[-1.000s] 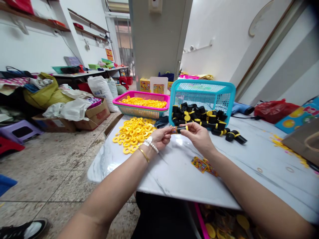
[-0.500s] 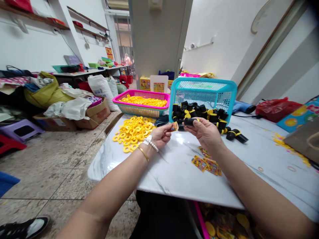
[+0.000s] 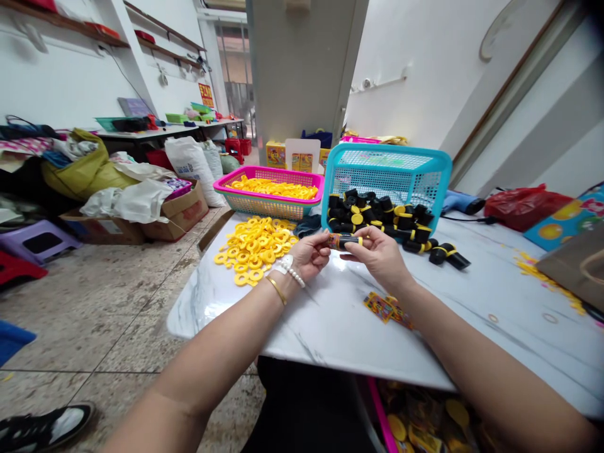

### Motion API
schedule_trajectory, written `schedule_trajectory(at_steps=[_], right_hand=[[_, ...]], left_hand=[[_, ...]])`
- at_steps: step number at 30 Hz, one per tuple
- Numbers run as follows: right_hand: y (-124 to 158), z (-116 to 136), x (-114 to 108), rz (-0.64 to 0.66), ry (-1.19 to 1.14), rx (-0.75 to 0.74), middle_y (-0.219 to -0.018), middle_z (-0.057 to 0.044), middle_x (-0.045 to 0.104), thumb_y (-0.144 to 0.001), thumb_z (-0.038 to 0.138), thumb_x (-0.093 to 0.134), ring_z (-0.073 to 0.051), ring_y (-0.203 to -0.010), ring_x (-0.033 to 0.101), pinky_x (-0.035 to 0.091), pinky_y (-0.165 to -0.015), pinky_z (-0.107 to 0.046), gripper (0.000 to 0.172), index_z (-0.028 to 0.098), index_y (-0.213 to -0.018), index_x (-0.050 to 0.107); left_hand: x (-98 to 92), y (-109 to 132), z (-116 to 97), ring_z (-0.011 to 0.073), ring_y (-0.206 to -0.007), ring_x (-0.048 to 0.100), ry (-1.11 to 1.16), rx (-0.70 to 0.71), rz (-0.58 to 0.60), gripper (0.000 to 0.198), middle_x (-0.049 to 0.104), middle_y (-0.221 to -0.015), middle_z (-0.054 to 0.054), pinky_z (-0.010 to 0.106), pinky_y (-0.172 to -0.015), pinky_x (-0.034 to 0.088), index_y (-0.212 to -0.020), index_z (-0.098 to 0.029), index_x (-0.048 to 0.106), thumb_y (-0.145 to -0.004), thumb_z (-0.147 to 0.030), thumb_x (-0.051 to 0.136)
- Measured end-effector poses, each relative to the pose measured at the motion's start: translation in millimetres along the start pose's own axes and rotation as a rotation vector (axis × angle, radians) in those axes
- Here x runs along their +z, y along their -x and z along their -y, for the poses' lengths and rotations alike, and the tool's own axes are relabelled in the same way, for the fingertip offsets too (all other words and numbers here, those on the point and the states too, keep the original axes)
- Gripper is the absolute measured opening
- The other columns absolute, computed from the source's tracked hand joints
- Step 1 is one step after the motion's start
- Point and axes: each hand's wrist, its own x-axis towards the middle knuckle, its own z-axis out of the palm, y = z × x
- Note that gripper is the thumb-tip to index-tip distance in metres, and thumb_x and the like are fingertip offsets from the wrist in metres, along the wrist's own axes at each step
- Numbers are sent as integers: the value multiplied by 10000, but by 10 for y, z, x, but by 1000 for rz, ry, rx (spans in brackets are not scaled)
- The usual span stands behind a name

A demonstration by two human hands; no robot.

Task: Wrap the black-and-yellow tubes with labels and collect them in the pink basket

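My left hand (image 3: 311, 255) and my right hand (image 3: 380, 255) meet above the marble table (image 3: 330, 327), both pinched on one small black tube with a yellow band (image 3: 346, 240). The left fingertips press a colourful sticker against the tube's left end. Behind the hands a pile of black and yellow tubes (image 3: 382, 217) spills from a tipped blue basket (image 3: 391, 173). A few colourful stickers (image 3: 387, 308) lie on the table under my right wrist.
Loose yellow rings (image 3: 252, 248) are heaped at the table's left edge, beside a pink basket (image 3: 268, 192) of more rings. A red bag (image 3: 521, 207) and a brown bag (image 3: 573, 264) sit at the right. Boxes, sacks and stools crowd the floor at the left.
Half a second ago the hands were apart, sticker in the left, tube in the right. They have come together, with the sticker against the tube.
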Motion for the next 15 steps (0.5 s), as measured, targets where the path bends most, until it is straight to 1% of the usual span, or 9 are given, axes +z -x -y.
schedule_trajectory(at_steps=[3, 5, 7, 9, 10, 12, 13, 15], right_hand=[[20, -25, -63, -29, 248, -151, -703, 33, 671, -653, 364, 847, -168, -682, 684, 607, -707, -347, 379, 230, -859, 558], [32, -37, -86, -51, 339, -199, -743, 16, 684, -674, 359, 827, -175, -729, 685, 593, -728, -336, 345, 231, -854, 561], [36, -30, -81, -29, 311, -192, -881, -22, 721, -689, 362, 812, -188, -823, 696, 587, -779, -347, 334, 231, -851, 550], [30, -8, -60, 13, 195, -129, -1004, -46, 728, -683, 369, 812, -196, -889, 700, 586, -817, -372, 353, 230, -844, 530], [24, 5, -50, 31, 134, -84, -1002, -45, 729, -677, 375, 816, -196, -884, 703, 590, -821, -385, 367, 230, -840, 521], [10, 24, -40, 54, 58, -1, -889, -21, 729, -666, 386, 821, -188, -816, 705, 600, -798, -403, 388, 229, -834, 509], [5, 28, -42, 59, 52, 17, -817, -4, 719, -662, 387, 822, -181, -768, 701, 603, -773, -399, 393, 229, -833, 506], [3, 25, -57, 59, 100, -14, -742, 14, 697, -656, 370, 824, -169, -702, 685, 594, -710, -359, 388, 228, -830, 507]], left_hand=[[-13, -4, 20, 0, -351, 388, -89, 10, -36, 196, 605, -645, 19, 109, -284, 181, -794, -85, 587, -956, -173, 522], [-17, -6, 28, 0, -356, 398, -159, 22, -51, 173, 611, -665, 23, 108, -290, 185, -807, -82, 598, -938, -189, 562], [-16, -5, 28, -4, -360, 402, -207, 38, -59, 162, 606, -672, 22, 102, -296, 187, -795, -82, 594, -922, -184, 589], [-13, -2, 23, -6, -361, 396, -218, 39, -44, 154, 591, -667, 15, 100, -299, 186, -791, -84, 589, -918, -171, 591], [-12, 0, 20, -7, -358, 386, -209, 33, -33, 153, 580, -659, 9, 100, -298, 183, -792, -84, 586, -921, -166, 585], [-14, 1, 13, -9, -351, 361, -170, 8, -23, 156, 558, -641, -2, 101, -295, 179, -794, -88, 576, -933, -159, 565], [-17, 0, 10, -11, -348, 350, -147, -9, -27, 157, 553, -637, -4, 100, -295, 178, -795, -91, 570, -938, -155, 554], [-23, -5, 7, -13, -347, 338, -108, -38, -43, 156, 557, -645, -3, 96, -294, 180, -798, -98, 558, -944, -149, 542]])
